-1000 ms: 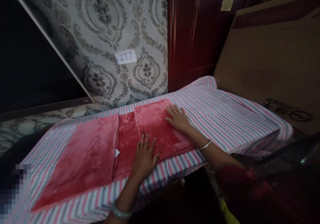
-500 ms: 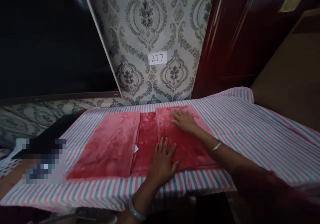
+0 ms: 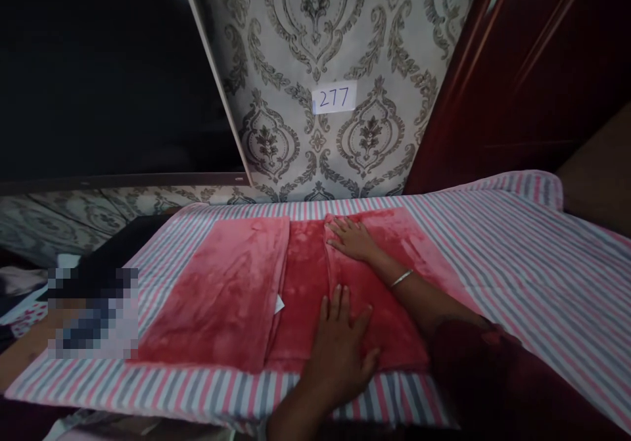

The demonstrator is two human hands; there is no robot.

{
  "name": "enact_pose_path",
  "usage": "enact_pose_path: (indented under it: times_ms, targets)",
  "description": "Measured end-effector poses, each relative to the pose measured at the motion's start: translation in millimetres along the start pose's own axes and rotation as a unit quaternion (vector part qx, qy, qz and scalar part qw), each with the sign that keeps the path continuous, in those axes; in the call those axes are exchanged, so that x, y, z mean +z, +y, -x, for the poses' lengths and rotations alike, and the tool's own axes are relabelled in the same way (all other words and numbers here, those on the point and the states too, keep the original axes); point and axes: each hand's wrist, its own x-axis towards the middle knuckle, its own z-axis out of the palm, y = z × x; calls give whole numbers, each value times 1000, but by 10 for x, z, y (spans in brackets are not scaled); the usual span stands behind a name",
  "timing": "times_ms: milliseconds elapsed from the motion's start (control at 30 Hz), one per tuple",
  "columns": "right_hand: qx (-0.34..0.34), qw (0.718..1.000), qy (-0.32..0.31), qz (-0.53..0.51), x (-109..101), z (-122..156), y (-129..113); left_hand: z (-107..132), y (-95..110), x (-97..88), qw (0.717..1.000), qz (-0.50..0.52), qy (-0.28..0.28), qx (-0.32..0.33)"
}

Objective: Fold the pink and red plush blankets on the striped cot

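Observation:
A plush red-pink blanket [image 3: 221,290] lies with both sides folded inward, leaving a darker strip between the two folded edges. A small white tag sticks out by the left fold. My left hand [image 3: 342,346] rests flat with fingers spread near the blanket's front, across the right fold's edge. Farther back, my right hand [image 3: 351,238] lies open on the right folded panel, its fingertips by that panel's inner edge. Neither hand grips the fabric.
Under the blanket is a striped cloth [image 3: 517,250] covering the table. A dark screen [image 3: 113,79] stands at the back left, a red-brown door [image 3: 522,86] at the back right. A paper marked 277 [image 3: 334,97] is on the patterned wall. A pixelated patch covers something at left.
My right hand has slid toward the right panel's inner edge. The view has shifted, so the blanket and my left hand appear slightly lower and farther right.

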Motion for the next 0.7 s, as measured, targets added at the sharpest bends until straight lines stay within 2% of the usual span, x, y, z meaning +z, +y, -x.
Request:
enact_pose_path:
  times_ms: [200, 333, 433, 533, 700]
  targets:
    - [12, 1000, -13, -23, -74, -5, -29, 16, 32, -48, 1000, -3, 8, 2]
    - [31, 997, -27, -71, -200, -158, -32, 23, 41, -44, 999, -9, 52, 1]
    - [52, 995, -19, -83, -260, -358, -4, 28, 52, -35, 996, -16, 77, -34]
    - [77, 992, -29, -94, -276, -545, 72, 44, 82, -47, 993, -21, 78, -87]
    - [93, 988, -20, -120, -235, -692, 206, 66, 152, -78, 988, -18, 73, -135]
